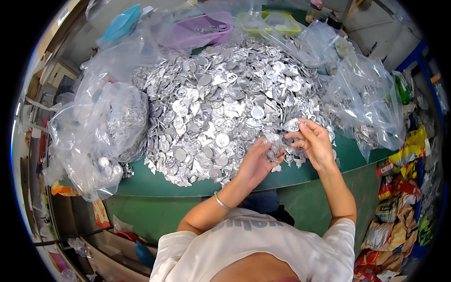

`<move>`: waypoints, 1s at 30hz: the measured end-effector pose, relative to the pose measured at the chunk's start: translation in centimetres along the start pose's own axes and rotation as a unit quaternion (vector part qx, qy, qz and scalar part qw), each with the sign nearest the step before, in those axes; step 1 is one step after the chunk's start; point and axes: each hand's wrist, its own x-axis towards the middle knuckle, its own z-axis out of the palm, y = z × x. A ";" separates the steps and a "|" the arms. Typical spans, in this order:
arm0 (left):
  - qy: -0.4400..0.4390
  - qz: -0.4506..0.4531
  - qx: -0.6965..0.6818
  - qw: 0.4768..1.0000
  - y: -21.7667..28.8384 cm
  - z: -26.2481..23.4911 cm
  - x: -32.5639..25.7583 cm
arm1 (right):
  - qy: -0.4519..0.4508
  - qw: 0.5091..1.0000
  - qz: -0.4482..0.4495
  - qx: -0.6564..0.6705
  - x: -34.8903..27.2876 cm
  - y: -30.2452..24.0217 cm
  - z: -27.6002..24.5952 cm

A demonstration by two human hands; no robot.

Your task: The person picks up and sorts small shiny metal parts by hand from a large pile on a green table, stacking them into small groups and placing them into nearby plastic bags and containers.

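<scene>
A big heap of small silver metal charms (221, 108), flat discs, stars and openwork shapes, is spread over the green table (300, 178). At the heap's near right edge, my left hand (256, 162) is palm up with its fingers curled round several silver charms (271, 151). My right hand (315, 141) is just right of it, thumb and forefinger pinching one silver charm (292, 125) above the heap. The exact shape of that charm is too small to tell.
Clear plastic bags of silver pieces stand left (127, 122) and right (366, 98) of the heap. Behind it are a purple basin (202, 30), a yellow-green basin (270, 23) and a blue tray (121, 22). Colourful packets (392, 211) lie at the right; a cardboard box (117, 249) is lower left.
</scene>
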 end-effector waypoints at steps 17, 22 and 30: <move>-0.115 -0.104 0.169 0.973 -0.8 -5.3 1.4 | 0.003 0.813 -0.530 -0.243 22.1 -10.4 16.0; -0.112 -0.123 0.183 0.969 -0.1 -5.1 1.2 | 0.049 0.732 -0.565 -0.378 34.6 -15.0 22.0; -0.129 -0.096 0.213 0.964 -0.2 -5.2 1.0 | -0.009 0.701 -0.504 -0.505 36.5 -13.4 21.3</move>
